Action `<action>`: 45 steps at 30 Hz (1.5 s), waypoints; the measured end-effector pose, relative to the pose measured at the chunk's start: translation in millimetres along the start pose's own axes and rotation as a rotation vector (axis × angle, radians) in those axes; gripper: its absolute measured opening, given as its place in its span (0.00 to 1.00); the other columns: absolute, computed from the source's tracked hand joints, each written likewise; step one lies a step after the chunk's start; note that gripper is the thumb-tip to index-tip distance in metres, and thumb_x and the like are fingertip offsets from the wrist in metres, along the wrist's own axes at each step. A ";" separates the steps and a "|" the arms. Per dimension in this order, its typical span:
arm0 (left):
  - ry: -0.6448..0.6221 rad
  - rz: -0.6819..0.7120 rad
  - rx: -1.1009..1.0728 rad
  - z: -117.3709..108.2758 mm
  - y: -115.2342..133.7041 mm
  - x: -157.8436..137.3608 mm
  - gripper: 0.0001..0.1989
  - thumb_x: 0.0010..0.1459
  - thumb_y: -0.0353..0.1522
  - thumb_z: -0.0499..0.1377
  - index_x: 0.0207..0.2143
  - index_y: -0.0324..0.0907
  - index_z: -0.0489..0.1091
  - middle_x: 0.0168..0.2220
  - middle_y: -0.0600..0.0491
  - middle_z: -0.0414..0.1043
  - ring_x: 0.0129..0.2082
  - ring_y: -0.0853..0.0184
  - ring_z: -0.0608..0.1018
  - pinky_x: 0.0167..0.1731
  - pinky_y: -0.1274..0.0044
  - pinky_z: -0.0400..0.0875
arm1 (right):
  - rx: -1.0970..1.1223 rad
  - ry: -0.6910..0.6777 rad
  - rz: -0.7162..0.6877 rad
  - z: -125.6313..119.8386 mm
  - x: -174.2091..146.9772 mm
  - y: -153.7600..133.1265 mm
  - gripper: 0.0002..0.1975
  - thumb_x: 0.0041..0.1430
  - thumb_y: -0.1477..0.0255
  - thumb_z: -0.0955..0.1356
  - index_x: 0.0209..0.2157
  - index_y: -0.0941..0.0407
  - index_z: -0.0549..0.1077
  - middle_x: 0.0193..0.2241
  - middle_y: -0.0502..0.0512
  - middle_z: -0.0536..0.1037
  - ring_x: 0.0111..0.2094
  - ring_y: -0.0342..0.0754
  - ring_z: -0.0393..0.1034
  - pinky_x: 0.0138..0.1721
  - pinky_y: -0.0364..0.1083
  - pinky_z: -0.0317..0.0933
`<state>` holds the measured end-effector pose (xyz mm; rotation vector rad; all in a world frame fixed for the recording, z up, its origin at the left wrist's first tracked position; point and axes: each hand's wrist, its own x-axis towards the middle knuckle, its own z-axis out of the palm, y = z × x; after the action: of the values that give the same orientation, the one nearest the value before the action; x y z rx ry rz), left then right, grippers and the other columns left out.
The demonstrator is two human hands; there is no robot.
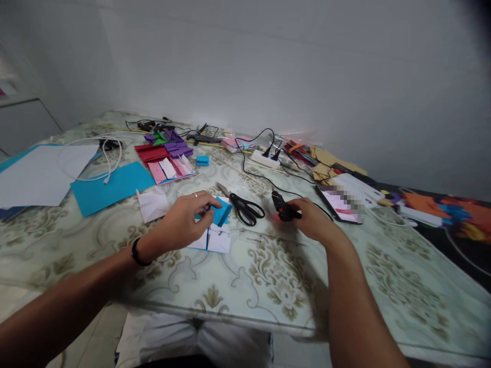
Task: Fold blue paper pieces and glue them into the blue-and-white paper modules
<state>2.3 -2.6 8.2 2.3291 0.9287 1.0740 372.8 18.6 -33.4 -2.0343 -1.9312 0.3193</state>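
Between the thumb and fingers of my left hand (191,217) is a small folded blue paper piece (221,210). Under and beside it on the table lies a blue-and-white folded paper piece (218,242). My right hand (311,219) is wrapped round a black glue gun (283,207), its nozzle pointing up and away from me, with a faint red glow beside it. Black-handled scissors (245,205) lie slightly spread between my hands. A creased white paper (152,204) rests left of my left hand.
Blue sheets (113,186) and a white sheet (48,171) lie at the left. Folded pink pieces (172,168) and purple pieces (178,148) sit farther back. Behind the scissors stands a white power strip (264,159) with black cords. A phone-like device (339,204) lies at the right.
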 end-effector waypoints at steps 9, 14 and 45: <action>-0.025 0.014 0.000 2.4 0.3 -1.6 0.12 0.62 0.23 0.54 0.41 0.38 0.77 0.35 0.50 0.79 0.29 0.70 0.79 0.30 0.78 0.71 | 0.462 0.128 -0.123 -4.7 -12.2 -29.3 0.15 0.64 0.62 0.69 0.50 0.52 0.74 0.50 0.61 0.74 0.45 0.53 0.75 0.49 0.55 0.71; -0.039 0.052 0.072 5.1 0.2 -2.8 0.12 0.63 0.25 0.54 0.43 0.38 0.77 0.39 0.48 0.81 0.35 0.66 0.82 0.35 0.76 0.73 | 0.960 -0.094 -0.340 16.0 -33.0 -95.9 0.20 0.69 0.52 0.67 0.52 0.51 0.69 0.34 0.50 0.72 0.32 0.46 0.70 0.38 0.49 0.68; -0.075 0.146 0.063 8.9 0.0 -4.6 0.14 0.65 0.26 0.56 0.49 0.42 0.78 0.45 0.48 0.84 0.43 0.63 0.84 0.44 0.73 0.78 | 1.034 -0.334 -0.335 32.8 -46.1 -125.4 0.21 0.63 0.55 0.72 0.49 0.54 0.70 0.29 0.48 0.74 0.28 0.45 0.70 0.32 0.46 0.66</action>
<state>7.0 -6.6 0.4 2.5040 0.7858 1.0185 241.7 -20.3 -19.1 -1.0083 -1.6562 1.3003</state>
